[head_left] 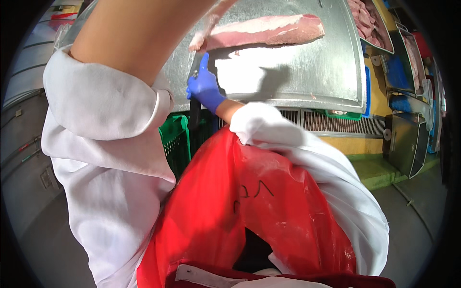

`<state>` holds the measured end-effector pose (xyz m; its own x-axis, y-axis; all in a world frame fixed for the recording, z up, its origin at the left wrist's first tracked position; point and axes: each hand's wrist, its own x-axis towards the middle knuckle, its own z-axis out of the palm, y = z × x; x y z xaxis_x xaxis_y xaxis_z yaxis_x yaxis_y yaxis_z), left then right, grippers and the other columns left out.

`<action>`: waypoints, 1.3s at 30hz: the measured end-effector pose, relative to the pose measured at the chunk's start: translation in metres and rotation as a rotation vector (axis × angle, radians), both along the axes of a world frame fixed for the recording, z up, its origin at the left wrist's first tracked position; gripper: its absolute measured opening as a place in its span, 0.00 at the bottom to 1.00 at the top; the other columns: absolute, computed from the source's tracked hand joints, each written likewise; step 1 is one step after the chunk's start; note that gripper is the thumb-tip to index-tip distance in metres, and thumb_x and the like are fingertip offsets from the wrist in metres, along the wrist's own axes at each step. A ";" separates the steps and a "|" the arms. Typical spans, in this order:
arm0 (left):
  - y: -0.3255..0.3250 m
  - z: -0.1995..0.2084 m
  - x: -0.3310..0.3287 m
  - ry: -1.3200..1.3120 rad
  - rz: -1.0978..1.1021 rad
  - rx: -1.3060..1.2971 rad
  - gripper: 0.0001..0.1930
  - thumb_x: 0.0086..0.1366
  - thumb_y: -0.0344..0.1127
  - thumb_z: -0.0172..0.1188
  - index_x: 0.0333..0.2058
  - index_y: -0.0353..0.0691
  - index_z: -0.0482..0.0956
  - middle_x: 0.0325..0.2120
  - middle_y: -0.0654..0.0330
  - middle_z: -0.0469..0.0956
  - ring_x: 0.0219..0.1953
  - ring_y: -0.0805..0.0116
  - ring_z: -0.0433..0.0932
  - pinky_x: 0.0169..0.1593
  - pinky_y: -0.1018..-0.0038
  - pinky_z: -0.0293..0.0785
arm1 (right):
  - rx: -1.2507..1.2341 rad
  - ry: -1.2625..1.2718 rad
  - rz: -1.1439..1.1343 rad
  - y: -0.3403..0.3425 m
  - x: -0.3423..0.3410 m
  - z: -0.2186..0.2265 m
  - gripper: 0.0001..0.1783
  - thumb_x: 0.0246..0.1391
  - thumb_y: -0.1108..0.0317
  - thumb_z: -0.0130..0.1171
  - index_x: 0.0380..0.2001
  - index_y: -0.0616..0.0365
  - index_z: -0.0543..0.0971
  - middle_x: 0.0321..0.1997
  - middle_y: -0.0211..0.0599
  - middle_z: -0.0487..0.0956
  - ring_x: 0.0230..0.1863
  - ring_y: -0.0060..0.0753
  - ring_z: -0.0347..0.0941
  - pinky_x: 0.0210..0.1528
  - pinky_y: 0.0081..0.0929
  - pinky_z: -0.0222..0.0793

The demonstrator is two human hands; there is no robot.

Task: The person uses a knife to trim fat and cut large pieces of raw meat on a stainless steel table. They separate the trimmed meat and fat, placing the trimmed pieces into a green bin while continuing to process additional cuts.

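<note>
A long piece of meat [269,32] lies on the far part of the metal table [331,81], its left end partly hidden behind a pale strip [217,18] that runs blurred out of the far edge of view. The right hand [205,89], in a blue glove, is closed around a black-handled knife [194,113], thumb pointing far; the fingers cover its middle, and its blade, near the meat's left end, is hard to make out. The bare left forearm [139,38] crosses the far left and is cut off, so I cannot tell what the left hand does. A green crate [174,137] shows partly behind the left sleeve [110,110] and red apron [283,187]
</note>
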<state>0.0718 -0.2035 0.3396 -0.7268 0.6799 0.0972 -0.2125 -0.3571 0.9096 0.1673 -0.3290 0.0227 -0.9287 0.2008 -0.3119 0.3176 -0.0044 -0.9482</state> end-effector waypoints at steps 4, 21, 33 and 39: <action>-0.018 0.011 -0.001 0.066 0.061 -0.019 0.05 0.66 0.24 0.49 0.39 0.33 0.74 0.30 0.62 0.74 0.28 0.75 0.71 0.31 0.80 0.70 | -0.228 -0.065 -0.065 0.047 -0.069 0.071 0.50 0.51 0.75 0.54 0.70 0.67 0.35 0.25 0.50 0.77 0.21 0.41 0.76 0.25 0.38 0.76; -0.076 0.016 -0.015 0.209 0.209 0.111 0.09 0.68 0.25 0.52 0.44 0.32 0.77 0.36 0.63 0.78 0.33 0.75 0.73 0.36 0.80 0.71 | 0.126 0.047 0.903 0.282 0.146 0.098 0.45 0.53 0.69 0.49 0.74 0.42 0.48 0.30 0.43 0.79 0.21 0.34 0.76 0.33 0.30 0.74; 0.016 -0.330 0.149 1.180 0.132 -0.892 0.24 0.49 0.38 0.65 0.46 0.37 0.76 0.36 0.48 0.74 0.44 0.48 0.74 0.48 0.57 0.71 | 0.087 -0.267 -0.017 0.480 0.305 0.069 0.38 0.60 0.72 0.59 0.70 0.55 0.54 0.30 0.33 0.76 0.22 0.20 0.70 0.22 0.20 0.67; 0.126 -0.347 0.120 1.417 0.119 -1.027 0.27 0.59 0.46 0.57 0.54 0.37 0.72 0.61 0.51 0.65 0.63 0.54 0.64 0.61 0.56 0.63 | 0.106 -0.186 -0.191 0.466 0.298 0.057 0.38 0.60 0.75 0.57 0.70 0.53 0.54 0.31 0.35 0.78 0.20 0.21 0.70 0.22 0.20 0.68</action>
<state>0.1915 -0.0778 -0.0078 -0.5152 0.8207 0.2471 0.8558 0.4768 0.2007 0.4655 0.1367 0.0797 -0.7998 0.4069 -0.4414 0.4889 0.0149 -0.8722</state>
